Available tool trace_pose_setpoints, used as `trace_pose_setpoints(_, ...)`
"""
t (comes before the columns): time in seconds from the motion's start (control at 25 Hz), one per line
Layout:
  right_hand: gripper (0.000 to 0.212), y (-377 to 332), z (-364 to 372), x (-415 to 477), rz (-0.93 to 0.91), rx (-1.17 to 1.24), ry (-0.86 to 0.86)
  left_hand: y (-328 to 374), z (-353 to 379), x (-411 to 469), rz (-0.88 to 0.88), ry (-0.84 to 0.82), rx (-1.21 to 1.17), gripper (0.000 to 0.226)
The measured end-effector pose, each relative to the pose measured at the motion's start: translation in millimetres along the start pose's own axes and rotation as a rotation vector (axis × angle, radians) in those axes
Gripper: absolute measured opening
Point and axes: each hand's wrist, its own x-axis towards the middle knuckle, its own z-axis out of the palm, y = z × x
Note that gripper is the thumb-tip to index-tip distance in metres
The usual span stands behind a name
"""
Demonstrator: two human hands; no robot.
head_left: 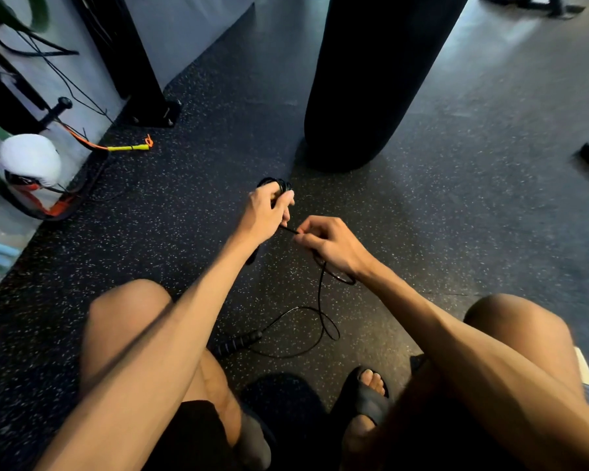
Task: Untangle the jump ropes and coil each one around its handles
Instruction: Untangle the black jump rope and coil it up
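- The left hand (267, 207) is curled tight around 1 handle with a bundle of coils (275, 183) showing above the fingers; judging by this, it serves as the fixed core for winding.
- The right hand (330, 244) pinches the black rope (320, 300) just beside the left, likely keeping the short span between them taut so each turn lies snug.
- The slack drops from the right hand to loose loops on the floor (456, 215), ending at the second handle (240, 345) between the person's knees; winding looks well short of done.
- A yellow rope (126, 148) lies apart near the wall, not yet coiled.
- The floor is dark speckled rubber; a black punching bag (371, 79) hangs ahead, and a white boxing glove (28, 159) sits at the left.
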Motion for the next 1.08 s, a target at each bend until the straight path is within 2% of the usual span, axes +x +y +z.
trace_pose_setpoints(0.2,0.013,0,-14,2,0.072,0.122,0.089,5,2,-6,-0.101,-0.333,0.177,0.037)
trace_pose_setpoints(0.28,0.015,2,-13,1,0.081,0.134,0.093,7,5,-7,-0.104,-0.395,0.227,0.047)
trace_pose_setpoints(0.36,0.021,4,-11,1,0.074,0.120,0.112,9,7,-8,-0.135,-0.379,0.221,0.053)
trace_pose_setpoints(0.44,0.031,7,-14,3,0.057,0.065,0.171,11,6,-7,-0.193,-0.370,0.150,0.055)
trace_pose_setpoints(0.6,0.049,23,-28,13,0.118,-0.058,0.420,11,-1,-9,-0.373,-0.427,-0.271,0.053)
trace_pose_setpoints(0.68,0.054,37,-32,18,0.274,-0.080,0.491,14,-6,-8,-0.451,-0.387,-0.513,0.054)
trace_pose_setpoints(0.8,0.049,57,-30,18,0.396,-0.166,0.458,14,-14,-3,-0.526,-0.286,-0.820,0.059)
trace_pose_setpoints(1.0,0.014,61,-19,12,0.379,-0.250,0.213,11,-17,4,-0.490,-0.083,-1.138,0.057)
trace_pose_setpoints(1.08,0.010,58,-16,10,0.316,-0.295,0.118,12,-17,7,-0.473,0.062,-1.219,0.052)
